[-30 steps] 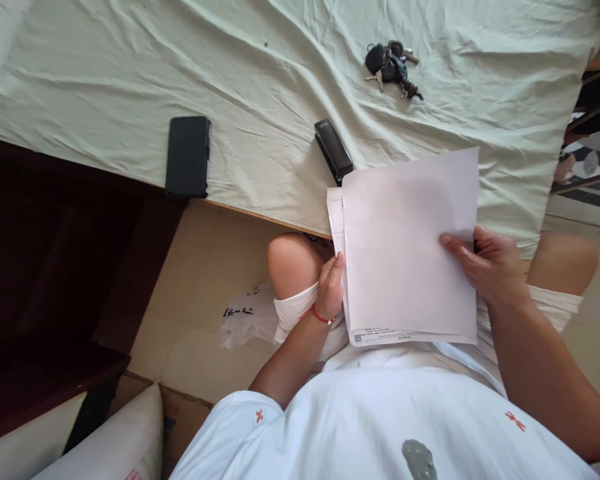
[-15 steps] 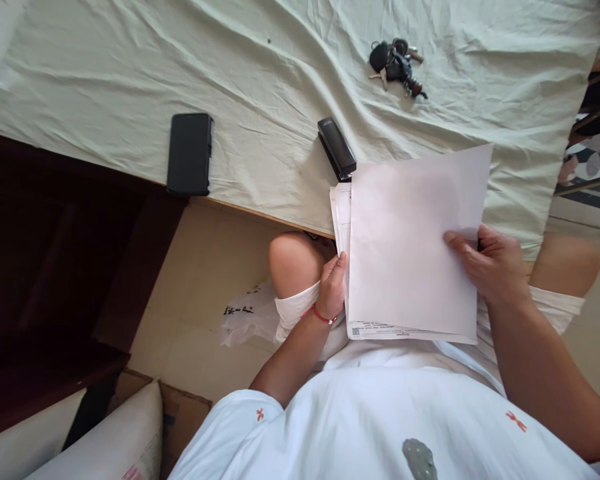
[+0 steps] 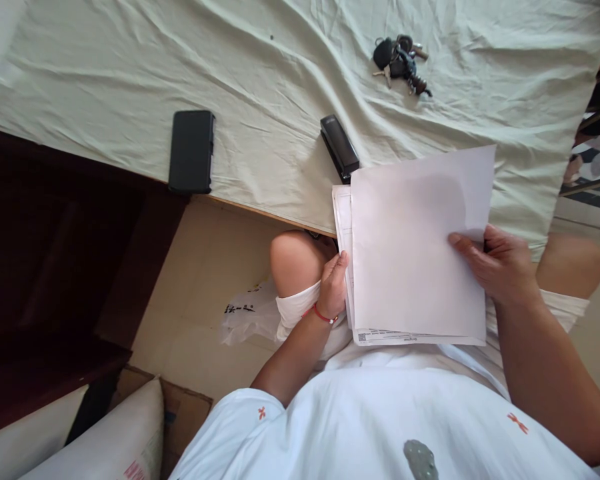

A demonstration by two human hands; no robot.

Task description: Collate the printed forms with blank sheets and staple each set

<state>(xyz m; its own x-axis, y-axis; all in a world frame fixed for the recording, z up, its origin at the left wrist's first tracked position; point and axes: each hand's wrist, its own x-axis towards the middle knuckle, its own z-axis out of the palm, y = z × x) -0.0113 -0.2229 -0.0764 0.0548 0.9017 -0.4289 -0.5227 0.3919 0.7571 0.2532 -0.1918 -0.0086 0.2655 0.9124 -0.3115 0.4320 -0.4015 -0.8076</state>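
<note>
Papers [image 3: 410, 260], a thin stack of white sheets, are held over the person's lap, between the two hands, with the far end reaching over the near edge of the bed. The top sheet shows a blank face; the sheet under it peeks out along the left side and at the near end, where a line of small print and a code mark can be seen. The long axis of the stack runs away from the body, tilted slightly to the right at the far end.

The left hand [image 3: 333, 283], with a red string at the wrist, grips the left long edge near the bottom, its fingers curled around the edge of the lower sheets. The right hand [image 3: 500, 263] holds the right long edge about midway, thumb laid flat on the top sheet and the other fingers hidden behind the stack, so it is pinching the sheets. Both hands touch the stack; neither is nearer.

A black stapler [image 3: 339, 145] lies on the pale green bedsheet [image 3: 130, 73], just beyond the far left corner of the stack, closer to the left hand than to the right. A black phone [image 3: 191, 151] rests at the bed's edge well to the left, and a bunch of keys [image 3: 401, 61] sits farther up the sheet.
</note>
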